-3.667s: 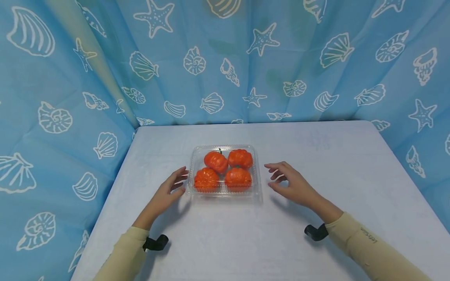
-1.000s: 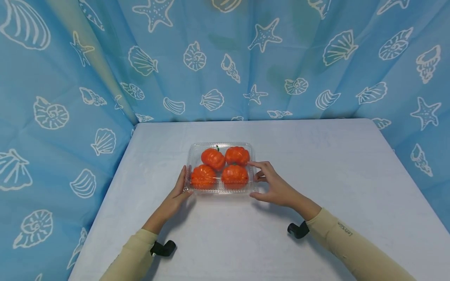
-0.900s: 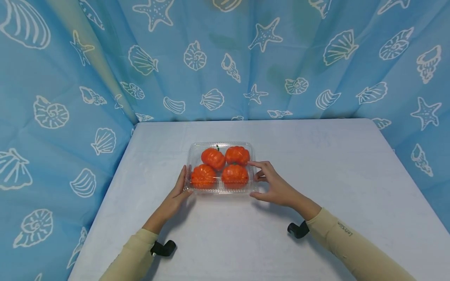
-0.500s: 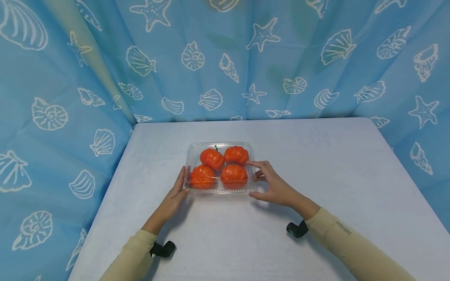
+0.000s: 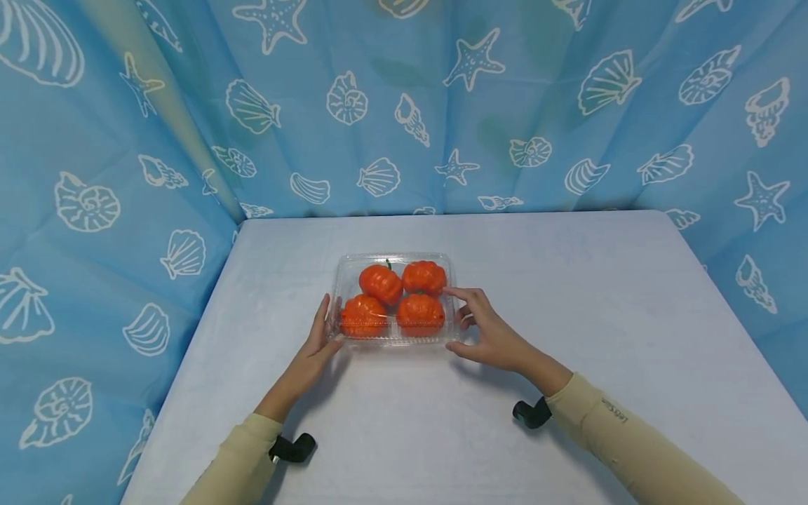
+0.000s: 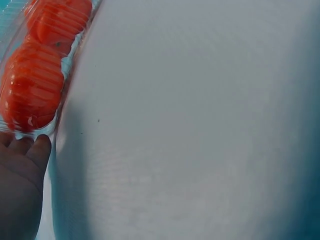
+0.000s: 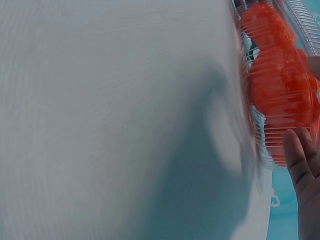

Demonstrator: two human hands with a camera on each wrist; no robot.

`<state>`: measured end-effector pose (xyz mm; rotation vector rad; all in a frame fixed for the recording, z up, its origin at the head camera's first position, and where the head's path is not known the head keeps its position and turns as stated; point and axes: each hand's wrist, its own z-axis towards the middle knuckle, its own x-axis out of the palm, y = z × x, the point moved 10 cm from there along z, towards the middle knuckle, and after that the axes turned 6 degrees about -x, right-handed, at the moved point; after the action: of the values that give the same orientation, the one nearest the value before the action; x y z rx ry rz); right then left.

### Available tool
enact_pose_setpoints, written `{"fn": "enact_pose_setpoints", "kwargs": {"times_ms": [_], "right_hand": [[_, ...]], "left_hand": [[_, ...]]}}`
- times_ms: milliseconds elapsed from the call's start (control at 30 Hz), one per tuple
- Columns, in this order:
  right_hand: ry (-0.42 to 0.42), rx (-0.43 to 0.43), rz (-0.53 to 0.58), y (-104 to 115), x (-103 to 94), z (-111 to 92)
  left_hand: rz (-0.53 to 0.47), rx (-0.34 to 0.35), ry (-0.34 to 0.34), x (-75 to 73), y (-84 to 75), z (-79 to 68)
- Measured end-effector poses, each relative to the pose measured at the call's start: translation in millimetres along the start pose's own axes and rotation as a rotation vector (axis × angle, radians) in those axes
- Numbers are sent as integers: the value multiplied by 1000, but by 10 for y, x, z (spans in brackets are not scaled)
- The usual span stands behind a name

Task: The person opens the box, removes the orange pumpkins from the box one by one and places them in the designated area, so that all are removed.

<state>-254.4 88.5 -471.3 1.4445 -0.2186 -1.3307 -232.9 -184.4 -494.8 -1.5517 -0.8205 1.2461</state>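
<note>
A clear plastic clamshell box (image 5: 398, 342) sits on the table with its lid down. Inside are several glossy, ribbed orange pumpkins (image 5: 381, 284), one showing a green stem. My left hand (image 5: 313, 354) holds the box's left side, fingers along the wall and thumb at the front corner. On the opposite side, my right hand (image 5: 495, 337) grips the box, index finger at the lid's edge and thumb by the front corner. The left wrist view shows my left hand (image 6: 20, 185) touching the box's end. In the right wrist view my right hand (image 7: 310, 185) is against its ridged wall.
A white cloth covers the table (image 5: 404, 435). Behind and to the sides hangs a blue curtain (image 5: 391, 126) printed with white shells and starfish. Black wrist mounts (image 5: 293, 447) stick out from both beige sleeves.
Earlier both hands hovered apart from the box; they have since come in onto its left and right sides. Over the last second the hands and box have hardly moved.
</note>
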Motion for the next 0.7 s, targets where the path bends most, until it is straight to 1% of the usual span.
{"fn": "enact_pose_setpoints", "kwargs": {"times_ms": [33, 167, 267, 567, 700], "right_hand": [[-2, -1, -1, 5, 0, 0], [-2, -10, 0, 29, 9, 2], [-2, -15, 6, 46, 16, 7], [-8, 8, 4, 52, 40, 21], [-16, 14, -12, 53, 50, 29]], "left_hand": [[-2, 2, -1, 0, 1, 1], [12, -32, -7, 3, 42, -4], [22, -44, -10, 5, 62, -11], [-9, -5, -8, 25, 41, -4], [-6, 9, -9, 36, 31, 7]]}}
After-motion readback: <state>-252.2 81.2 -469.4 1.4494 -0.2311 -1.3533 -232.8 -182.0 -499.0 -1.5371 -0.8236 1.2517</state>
